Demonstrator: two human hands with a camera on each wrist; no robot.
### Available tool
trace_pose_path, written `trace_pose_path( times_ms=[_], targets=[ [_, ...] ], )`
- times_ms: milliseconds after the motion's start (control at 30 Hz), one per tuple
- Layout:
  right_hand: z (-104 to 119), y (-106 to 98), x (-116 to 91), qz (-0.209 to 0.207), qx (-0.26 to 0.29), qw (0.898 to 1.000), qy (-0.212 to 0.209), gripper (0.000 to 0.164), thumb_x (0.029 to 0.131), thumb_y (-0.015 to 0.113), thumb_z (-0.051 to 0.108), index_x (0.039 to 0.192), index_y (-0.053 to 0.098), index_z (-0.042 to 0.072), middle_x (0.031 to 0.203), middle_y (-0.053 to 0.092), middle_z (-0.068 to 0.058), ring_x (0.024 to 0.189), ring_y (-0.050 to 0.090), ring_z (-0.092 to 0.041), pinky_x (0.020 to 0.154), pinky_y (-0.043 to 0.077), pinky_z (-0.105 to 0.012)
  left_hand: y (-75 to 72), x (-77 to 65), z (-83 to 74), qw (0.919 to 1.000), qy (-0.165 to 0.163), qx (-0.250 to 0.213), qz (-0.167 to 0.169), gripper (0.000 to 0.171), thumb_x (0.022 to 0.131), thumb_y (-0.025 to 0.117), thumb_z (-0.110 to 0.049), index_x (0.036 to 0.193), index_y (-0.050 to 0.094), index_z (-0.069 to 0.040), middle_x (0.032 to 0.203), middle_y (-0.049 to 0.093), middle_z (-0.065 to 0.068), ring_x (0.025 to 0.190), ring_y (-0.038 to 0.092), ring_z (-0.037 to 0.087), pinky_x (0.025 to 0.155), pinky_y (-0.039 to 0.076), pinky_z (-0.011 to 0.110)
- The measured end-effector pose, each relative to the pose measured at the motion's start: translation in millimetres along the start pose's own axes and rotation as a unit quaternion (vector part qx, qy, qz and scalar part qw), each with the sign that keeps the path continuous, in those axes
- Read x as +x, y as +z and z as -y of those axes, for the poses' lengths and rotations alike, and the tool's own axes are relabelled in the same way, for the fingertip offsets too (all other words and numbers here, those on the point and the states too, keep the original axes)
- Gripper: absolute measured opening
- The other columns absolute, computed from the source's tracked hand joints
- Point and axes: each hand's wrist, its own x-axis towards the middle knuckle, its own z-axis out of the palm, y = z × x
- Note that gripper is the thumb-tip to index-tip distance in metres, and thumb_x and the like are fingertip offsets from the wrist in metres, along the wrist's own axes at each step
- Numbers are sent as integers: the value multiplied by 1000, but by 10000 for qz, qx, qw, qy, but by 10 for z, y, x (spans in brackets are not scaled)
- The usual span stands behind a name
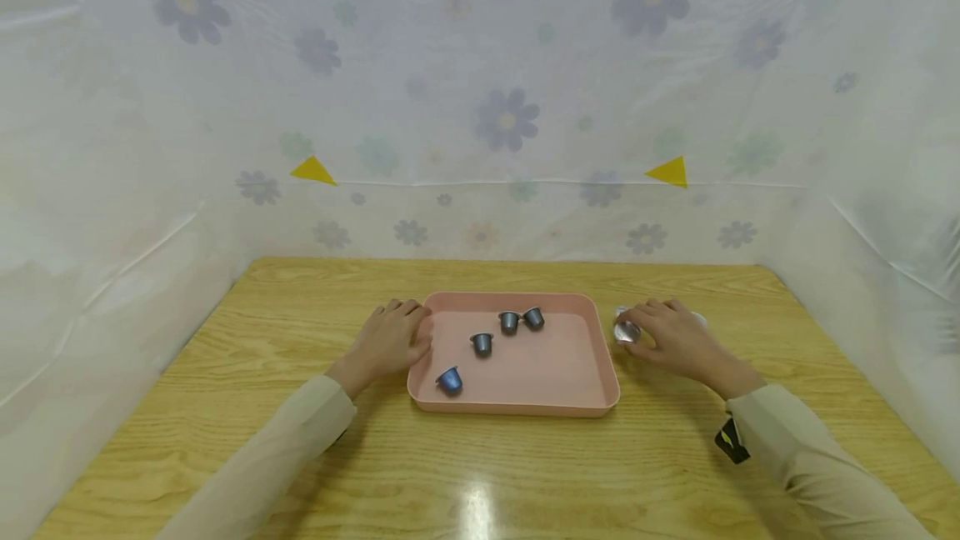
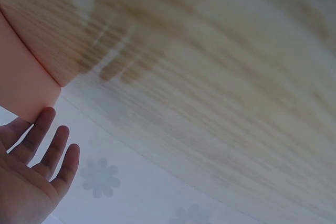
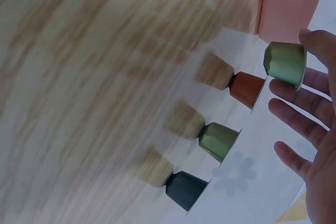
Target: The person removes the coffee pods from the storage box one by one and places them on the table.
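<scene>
My right hand pinches a green coffee capsule between thumb and fingers, just right of the pink tray. From above, its silver lid shows by the fingertips. My left hand rests at the tray's left edge, and in the left wrist view its fingers lie fairly straight against the outer wall. Inside the tray lie a blue capsule near the front left and three dark grey capsules, one around the middle and two side by side farther back.
Beside the right hand, an orange-brown capsule, another green capsule and a dark capsule stand in a row on the wooden table; the hand mostly covers them from above. White flowered sheeting encloses the table's back and sides.
</scene>
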Motion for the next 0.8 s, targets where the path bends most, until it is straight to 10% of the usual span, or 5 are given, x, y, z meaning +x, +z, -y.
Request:
trace_pose_path(
  times_ms=[800],
  targets=[
    [-6,50,-86,204,-52,9998,55,33,74,73,25,102,67,9,92,67,-3,83,61,-22,77,46,-49,12,5,7,10000,28,3,-84,40,86,55,-31,120,57,-9,116,58,6,104,53,27,86,45,46]
  ],
)
